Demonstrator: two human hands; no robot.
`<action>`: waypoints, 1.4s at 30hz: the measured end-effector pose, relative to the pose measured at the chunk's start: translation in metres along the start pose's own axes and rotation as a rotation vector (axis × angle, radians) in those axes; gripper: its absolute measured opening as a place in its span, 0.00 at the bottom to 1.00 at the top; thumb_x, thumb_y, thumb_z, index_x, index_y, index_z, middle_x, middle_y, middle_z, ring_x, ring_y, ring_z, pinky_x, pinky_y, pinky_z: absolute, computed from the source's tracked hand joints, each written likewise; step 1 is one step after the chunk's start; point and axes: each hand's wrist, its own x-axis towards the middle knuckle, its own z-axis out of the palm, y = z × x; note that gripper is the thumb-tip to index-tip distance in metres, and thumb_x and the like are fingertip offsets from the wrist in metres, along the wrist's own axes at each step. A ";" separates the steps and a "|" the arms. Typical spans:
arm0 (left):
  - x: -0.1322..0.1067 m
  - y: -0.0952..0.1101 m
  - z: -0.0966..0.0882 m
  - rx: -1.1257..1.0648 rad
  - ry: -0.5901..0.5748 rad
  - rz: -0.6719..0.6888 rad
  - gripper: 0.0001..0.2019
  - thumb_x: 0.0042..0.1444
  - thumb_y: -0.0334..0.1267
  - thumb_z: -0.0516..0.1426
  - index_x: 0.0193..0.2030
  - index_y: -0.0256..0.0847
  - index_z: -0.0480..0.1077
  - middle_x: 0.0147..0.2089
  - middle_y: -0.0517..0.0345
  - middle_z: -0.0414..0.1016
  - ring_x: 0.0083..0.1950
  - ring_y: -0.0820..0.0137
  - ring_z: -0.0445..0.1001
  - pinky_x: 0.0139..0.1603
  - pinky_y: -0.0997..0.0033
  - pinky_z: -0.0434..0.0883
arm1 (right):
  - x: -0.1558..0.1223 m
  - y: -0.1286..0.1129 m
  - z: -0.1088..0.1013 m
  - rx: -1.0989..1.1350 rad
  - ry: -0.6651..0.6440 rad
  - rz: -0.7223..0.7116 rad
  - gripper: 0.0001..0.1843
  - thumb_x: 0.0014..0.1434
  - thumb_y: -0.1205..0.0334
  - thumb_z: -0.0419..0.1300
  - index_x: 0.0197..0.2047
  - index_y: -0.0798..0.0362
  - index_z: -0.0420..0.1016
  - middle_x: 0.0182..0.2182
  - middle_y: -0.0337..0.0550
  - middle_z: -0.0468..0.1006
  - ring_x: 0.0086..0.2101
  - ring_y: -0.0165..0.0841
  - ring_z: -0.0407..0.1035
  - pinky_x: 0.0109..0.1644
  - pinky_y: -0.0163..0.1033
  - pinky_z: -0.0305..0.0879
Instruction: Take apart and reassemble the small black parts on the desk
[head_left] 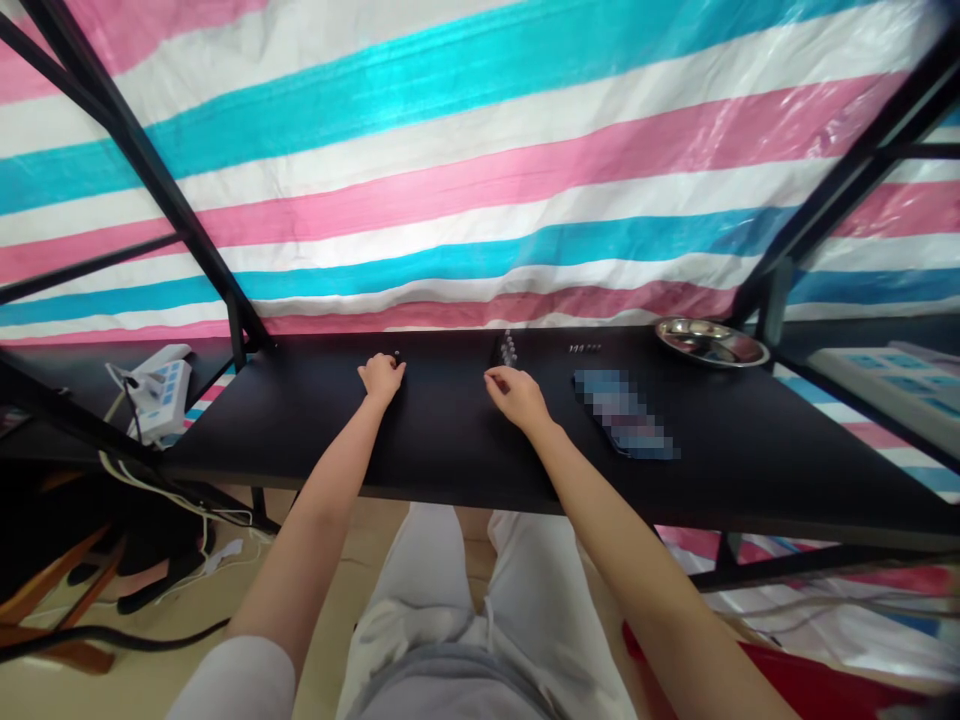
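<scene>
My left hand [382,378] rests on the black tabletop [442,440] with its fingers curled. At its fingertips shows a small dark object [397,356], too small to name. My right hand [519,396] is closed in a pinch just above the table; whatever is between thumb and finger cannot be made out. Right behind it stands a short line of small, clear, shiny pieces [509,348] along a dark strip. Farther right lies a row of tiny silvery metal pieces [585,348].
A round shiny metal dish [712,343] sits at the back right. Nearer lies a flat, blurred-out bluish object [624,413]. Black metal posts [150,170] frame both sides, before a striped plastic sheet [480,200]. A white power strip [169,398] with cables is at left.
</scene>
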 end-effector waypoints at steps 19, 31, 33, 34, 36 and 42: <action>-0.010 0.004 -0.001 -0.046 0.134 -0.060 0.16 0.49 0.45 0.58 0.44 0.41 0.70 0.49 0.48 0.69 0.51 0.57 0.66 0.50 0.55 0.59 | 0.004 0.019 -0.014 -0.225 0.010 0.600 0.13 0.52 0.68 0.47 0.39 0.55 0.70 0.36 0.50 0.75 0.38 0.39 0.66 0.41 0.41 0.55; -0.068 0.093 0.008 -0.034 -0.057 0.730 0.22 0.61 0.39 0.44 0.62 0.42 0.55 0.55 0.48 0.65 0.50 0.62 0.65 0.47 0.61 0.60 | 0.002 0.024 -0.002 -0.350 -0.149 0.476 0.13 0.56 0.58 0.51 0.37 0.55 0.73 0.37 0.51 0.74 0.39 0.41 0.64 0.39 0.42 0.56; -0.070 0.104 0.018 -0.024 -0.096 0.700 0.24 0.60 0.38 0.45 0.64 0.42 0.51 0.56 0.47 0.64 0.50 0.60 0.65 0.46 0.60 0.60 | 0.002 0.027 0.001 -0.361 -0.134 0.452 0.12 0.56 0.58 0.52 0.36 0.55 0.74 0.36 0.52 0.74 0.38 0.41 0.64 0.38 0.42 0.56; -0.070 0.108 0.022 -0.024 -0.105 0.685 0.25 0.60 0.37 0.45 0.64 0.42 0.50 0.56 0.47 0.64 0.50 0.60 0.65 0.46 0.59 0.60 | 0.003 0.029 0.002 -0.365 -0.125 0.441 0.12 0.56 0.58 0.53 0.36 0.55 0.74 0.36 0.52 0.74 0.38 0.41 0.65 0.38 0.42 0.56; -0.068 0.114 0.029 -0.023 -0.112 0.671 0.24 0.60 0.36 0.45 0.64 0.42 0.51 0.56 0.47 0.64 0.50 0.59 0.64 0.46 0.58 0.60 | 0.003 0.032 0.005 -0.374 -0.104 0.423 0.12 0.56 0.58 0.53 0.36 0.55 0.74 0.36 0.52 0.74 0.37 0.40 0.65 0.37 0.42 0.56; -0.059 0.119 0.034 0.007 -0.033 0.730 0.18 0.59 0.36 0.48 0.56 0.38 0.63 0.51 0.46 0.68 0.49 0.59 0.65 0.47 0.58 0.58 | 0.004 0.039 0.010 -0.371 -0.076 0.396 0.12 0.57 0.58 0.53 0.35 0.55 0.74 0.34 0.51 0.74 0.36 0.39 0.65 0.36 0.41 0.56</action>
